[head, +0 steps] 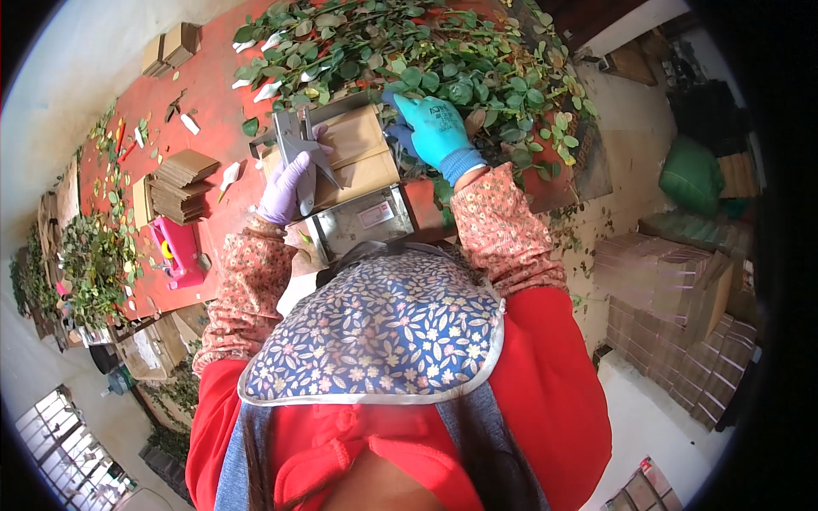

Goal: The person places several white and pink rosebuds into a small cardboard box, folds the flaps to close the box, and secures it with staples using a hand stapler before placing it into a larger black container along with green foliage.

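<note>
My left hand [287,185], in a thin lilac glove, is closed around a grey metal hand tool [298,150] with long jaws, perhaps a stapler. The tool lies over brown cardboard [361,150] set in a metal tray or frame [399,211]. My right hand [438,131] wears a turquoise coated work glove with dark blue beneath or beside its fingers. It rests at the near edge of a large heap of leafy rose stems [447,70], touching the leaves right of the cardboard. Whether it grips a stem cannot be told. White wrapped buds [267,91] poke out of the heap's left side.
On the red table [236,128] stand folded cardboard stacks [182,185], a pink tape dispenser [179,252], loose leaves and a wrapped bud [229,177]. More cut stems [96,274] lie at the left. Bundled cartons [664,319] are piled on the right beside a green sack [690,175].
</note>
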Demonstrator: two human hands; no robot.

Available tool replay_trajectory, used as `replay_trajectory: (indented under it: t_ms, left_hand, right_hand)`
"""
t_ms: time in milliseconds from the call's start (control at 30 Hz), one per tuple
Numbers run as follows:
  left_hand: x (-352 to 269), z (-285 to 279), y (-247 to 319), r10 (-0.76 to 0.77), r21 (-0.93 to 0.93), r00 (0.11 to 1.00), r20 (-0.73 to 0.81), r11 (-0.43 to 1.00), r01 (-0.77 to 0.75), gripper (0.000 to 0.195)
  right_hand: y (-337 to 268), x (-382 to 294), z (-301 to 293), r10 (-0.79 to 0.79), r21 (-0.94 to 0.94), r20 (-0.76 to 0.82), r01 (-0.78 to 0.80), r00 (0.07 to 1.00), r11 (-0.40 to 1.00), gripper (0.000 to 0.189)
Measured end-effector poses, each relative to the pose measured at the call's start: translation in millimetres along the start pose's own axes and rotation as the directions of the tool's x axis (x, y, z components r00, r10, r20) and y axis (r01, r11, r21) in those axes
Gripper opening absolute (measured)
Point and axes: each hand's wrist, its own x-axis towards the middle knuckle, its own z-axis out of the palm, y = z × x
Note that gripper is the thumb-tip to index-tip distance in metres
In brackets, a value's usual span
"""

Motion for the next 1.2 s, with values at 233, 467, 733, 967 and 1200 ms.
replay_trajectory:
  t_ms: [233,467,733,967,1200]
  left_hand:
    - [-1,4,0,-0.039,-0.092,0.998,-0.047,0.995,0.035,0.063]
    - [2,-2,-6,-0.014,-0.117,0.998,-0.056,0.993,0.007,0.062]
    - [-2,2,1,0.003,-0.087,0.998,-0.065,0.996,-0.009,0.058]
    - [3,-1,7,-0.136,0.004,0.98,-0.142,0.99,0.138,0.049]
    - [18,-12,23,-0.357,0.363,0.896,-0.266,0.823,0.436,0.067]
  right_hand:
    - [10,2,16,-0.079,0.072,-0.209,0.096,0.975,0.993,0.025]
    - [26,5,49,0.312,0.511,-0.207,-0.17,0.927,0.843,0.014]
    - [10,2,5,0.074,0.414,-0.07,-0.038,0.995,0.91,0.035]
    - [10,17,14,-0.159,-0.178,0.013,0.159,0.987,0.971,0.041]
    - [20,12,30,-0.136,0.025,-0.222,0.145,0.965,0.989,0.029]
